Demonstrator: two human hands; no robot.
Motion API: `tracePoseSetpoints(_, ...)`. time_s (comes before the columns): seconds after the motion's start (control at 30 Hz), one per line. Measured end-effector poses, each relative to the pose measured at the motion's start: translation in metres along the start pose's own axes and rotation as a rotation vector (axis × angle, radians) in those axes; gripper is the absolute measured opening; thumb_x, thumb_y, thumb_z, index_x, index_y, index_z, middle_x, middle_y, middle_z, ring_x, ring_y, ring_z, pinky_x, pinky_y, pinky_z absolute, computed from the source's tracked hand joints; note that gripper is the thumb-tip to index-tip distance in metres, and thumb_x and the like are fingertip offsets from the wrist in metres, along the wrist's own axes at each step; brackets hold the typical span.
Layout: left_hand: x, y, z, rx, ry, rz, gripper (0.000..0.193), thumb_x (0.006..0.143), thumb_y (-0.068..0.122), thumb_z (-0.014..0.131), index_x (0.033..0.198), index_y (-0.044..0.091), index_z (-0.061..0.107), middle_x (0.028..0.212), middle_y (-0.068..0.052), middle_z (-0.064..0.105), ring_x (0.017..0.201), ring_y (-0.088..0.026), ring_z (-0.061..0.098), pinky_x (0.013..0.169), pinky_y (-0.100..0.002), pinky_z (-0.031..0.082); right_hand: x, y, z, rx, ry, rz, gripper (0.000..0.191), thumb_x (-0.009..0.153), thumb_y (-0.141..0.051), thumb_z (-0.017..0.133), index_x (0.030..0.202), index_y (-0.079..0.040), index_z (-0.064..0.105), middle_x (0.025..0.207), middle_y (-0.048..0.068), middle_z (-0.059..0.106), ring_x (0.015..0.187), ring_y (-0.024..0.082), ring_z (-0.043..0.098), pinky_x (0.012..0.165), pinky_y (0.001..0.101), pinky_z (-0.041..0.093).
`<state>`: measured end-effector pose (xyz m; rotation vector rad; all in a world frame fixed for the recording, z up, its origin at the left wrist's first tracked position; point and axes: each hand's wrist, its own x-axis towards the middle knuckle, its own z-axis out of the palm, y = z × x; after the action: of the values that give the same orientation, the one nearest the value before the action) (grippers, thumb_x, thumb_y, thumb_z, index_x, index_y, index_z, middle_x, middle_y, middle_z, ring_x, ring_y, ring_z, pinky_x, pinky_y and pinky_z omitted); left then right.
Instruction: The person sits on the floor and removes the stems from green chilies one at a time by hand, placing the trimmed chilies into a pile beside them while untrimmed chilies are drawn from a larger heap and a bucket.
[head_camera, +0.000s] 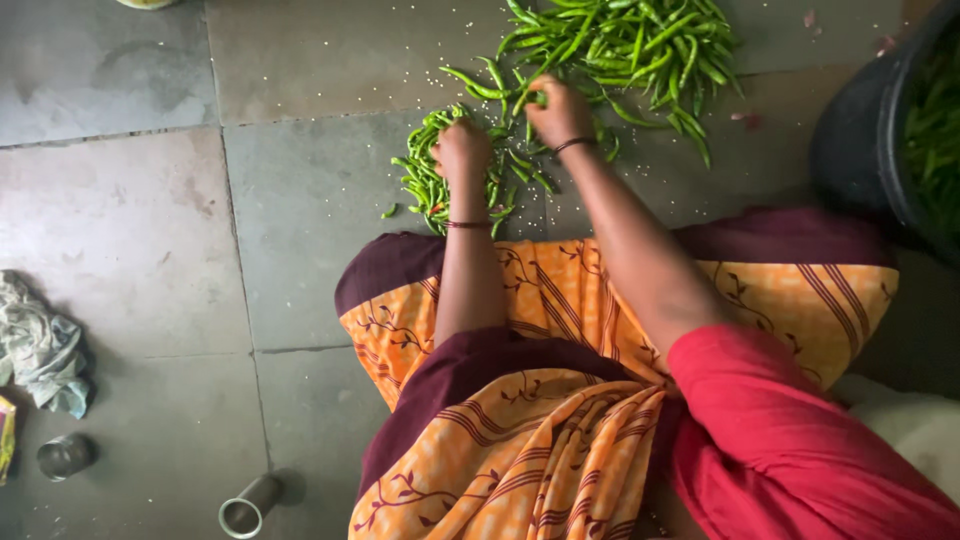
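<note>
Green chillies (620, 45) lie in a loose heap on the stone floor (130, 230) ahead of my knees, with a smaller, tidier bunch (425, 175) nearer me on the left. Seen from my head camera, my right hand (558, 112) sits at the near edge of the big heap, its grip clenched on a chilli or two, their green ends poking out above my knuckles. My left hand (462, 152) rests on the small bunch, fingers curled over it; I cannot tell whether that grip actually grasps anything. Pale seeds or flecks are scattered on the floor around both piles. A black tub (860, 150) holding more chillies stands at my right, a crumpled cloth (40, 350) and two steel cups (250, 505) lie well apart on my left. I judge the step in hand to be sorting, pulling chillies from the heap into the bunch. The next move calls for a light pinch and a short carry across.
</note>
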<state>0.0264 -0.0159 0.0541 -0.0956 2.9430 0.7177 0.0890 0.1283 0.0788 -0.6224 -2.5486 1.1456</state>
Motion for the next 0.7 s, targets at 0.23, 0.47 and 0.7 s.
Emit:
tracePoseSetpoints(0.23,0.008,-0.002,0.005,-0.598,-0.303,0.146,0.042,0.092,0.03,0.062,0.126,0.005,0.071,0.123,-0.015,0.074,0.115,-0.028,0.071,0.101,-0.037,0.053,0.021,0.042,-0.018,-0.105,0.003,0.119,0.026,0.081,-0.022,0.084,0.106,-0.018,0.076,0.09,0.01,0.076,0.08,0.026,0.073,0.069,0.0394,0.057)
tracePoseSetpoints(0.47,-0.02,0.004,0.0,-0.938,-0.68,0.343,0.04,0.099,0.028,0.061,0.131,0.004,0.063,0.112,-0.012,0.075,0.101,-0.02,0.071,0.09,-0.033,0.055,0.006,0.0,-0.036,0.908,-0.214,0.491,0.027,0.079,-0.014,0.083,0.098,-0.01,0.064,0.079,0.0,0.071,0.05,0.006,0.052,0.041,0.0232,0.033)
tracePoseSetpoints(0.7,-0.04,-0.004,-0.008,-1.279,-0.843,-0.193,0.026,0.1,0.028,0.053,0.083,0.01,0.061,0.06,0.003,0.044,0.043,-0.009,0.035,0.036,-0.03,0.026,-0.037,-0.013,-0.005,0.267,0.096,-0.377,0.017,0.081,-0.009,0.081,0.084,-0.013,0.064,0.08,0.001,0.069,0.07,0.009,0.065,0.061,0.0257,0.052)
